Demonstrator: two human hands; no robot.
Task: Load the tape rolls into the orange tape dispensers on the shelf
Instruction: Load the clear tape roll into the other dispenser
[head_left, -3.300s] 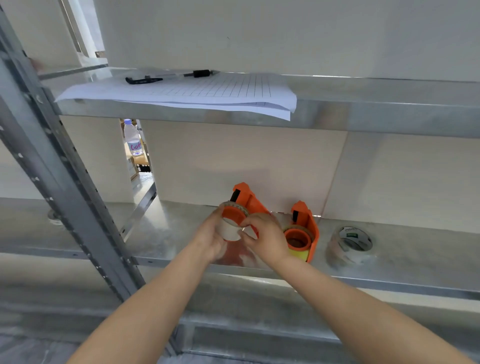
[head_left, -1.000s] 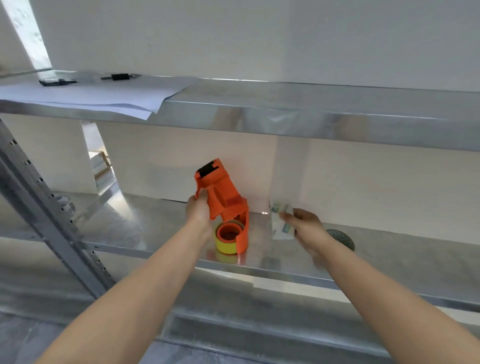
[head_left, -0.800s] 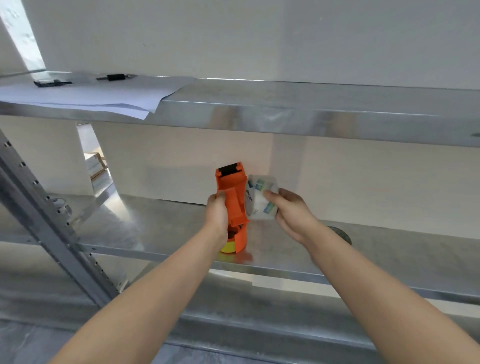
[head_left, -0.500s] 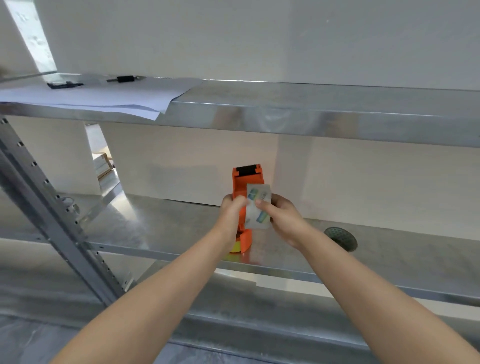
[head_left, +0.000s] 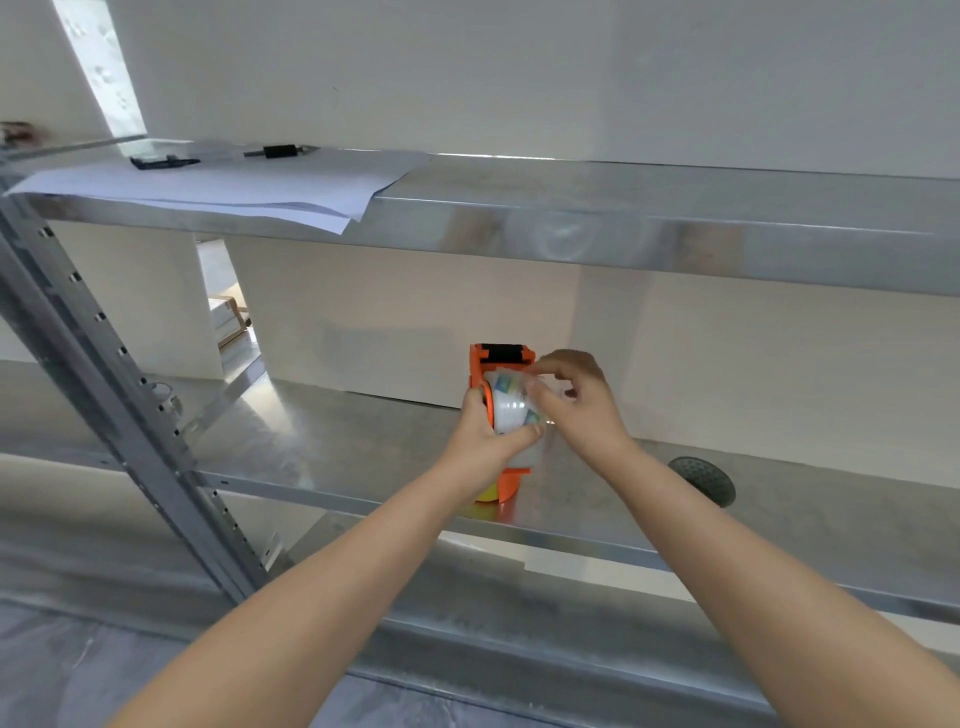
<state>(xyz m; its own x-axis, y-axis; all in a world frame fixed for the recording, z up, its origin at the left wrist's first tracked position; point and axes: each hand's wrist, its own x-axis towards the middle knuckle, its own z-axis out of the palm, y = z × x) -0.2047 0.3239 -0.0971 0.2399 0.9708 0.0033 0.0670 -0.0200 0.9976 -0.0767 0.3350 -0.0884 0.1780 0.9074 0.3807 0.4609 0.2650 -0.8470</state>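
Observation:
An orange tape dispenser (head_left: 501, 358) with a black roller at its top is held up above the middle metal shelf (head_left: 363, 447). My left hand (head_left: 480, 441) grips its lower body from the left. A clear tape roll (head_left: 511, 408) with a printed label sits against the dispenser's side, and my right hand (head_left: 576, 402) pinches it from the right and above. Below my left hand, part of a second orange dispenser (head_left: 506, 480) with a yellow roll (head_left: 485, 493) stands on the shelf, mostly hidden.
A dark round disc (head_left: 701, 478) lies on the shelf to the right. The upper shelf (head_left: 623, 228) carries white paper sheets (head_left: 218, 189) and two dark tools (head_left: 280, 151). A slanted perforated steel upright (head_left: 119, 405) stands at left.
My right hand picked the clear roll off the shelf and brought it to the dispenser held in my left hand. The roll now lies flat against the dispenser's side.

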